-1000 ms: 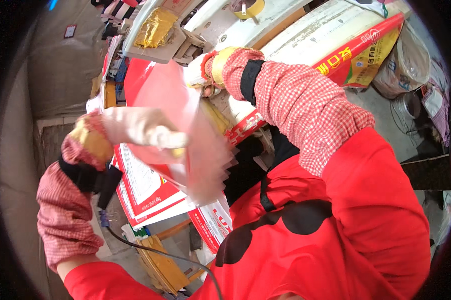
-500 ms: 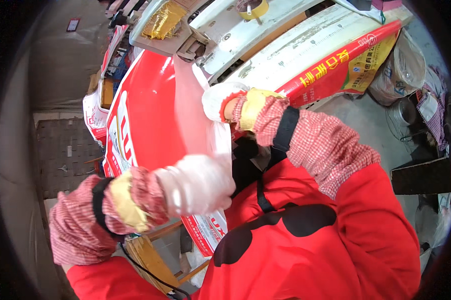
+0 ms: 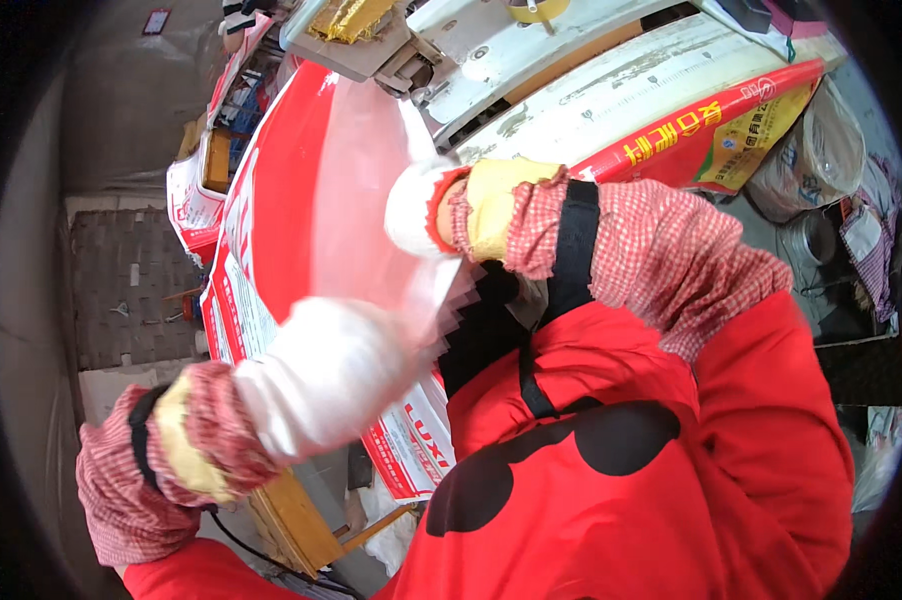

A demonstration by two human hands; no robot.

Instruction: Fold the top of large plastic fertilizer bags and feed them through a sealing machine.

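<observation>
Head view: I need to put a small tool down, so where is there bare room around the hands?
Little. The red-and-white sack stack is covered by the clear bag both hands grip. The grey floor mat left of the stack shows bare room. Clutter crowds the far right.

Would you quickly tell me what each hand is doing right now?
Left hand: gloved, inside the clear plastic bag; grip cannot be told.
Right hand: gloved, closed on the bag's edge.
</observation>
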